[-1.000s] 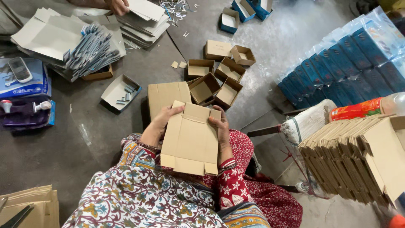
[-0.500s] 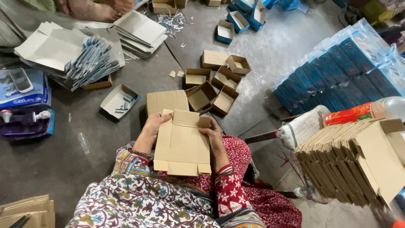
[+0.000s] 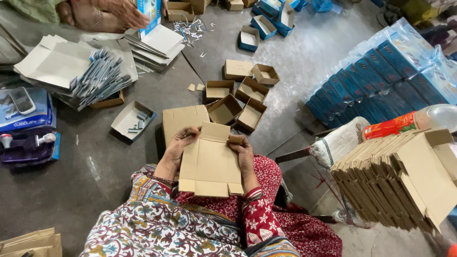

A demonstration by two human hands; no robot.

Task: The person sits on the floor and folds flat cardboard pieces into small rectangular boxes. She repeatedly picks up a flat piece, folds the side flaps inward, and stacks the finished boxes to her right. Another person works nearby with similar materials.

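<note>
Since a second ago the flat brown cardboard blank [image 3: 210,162] has come lower toward the person's lap, the left hand [image 3: 181,143] has slid up to its top corner flap, and at the far edge another person's hand [image 3: 124,12] now holds a blue box [image 3: 148,12]

The flat cardboard blank [image 3: 210,162] hides my palms and most of my fingers [image 3: 186,133] behind it.

Centre: a flat cardboard blank [image 3: 209,162] was held over the lap.
Ahead: folded open boxes [image 3: 238,97] were clustered.
Right: stacked blanks [image 3: 395,176] were leaned.
Left: a tray of staples [image 3: 132,121] was set.
</note>
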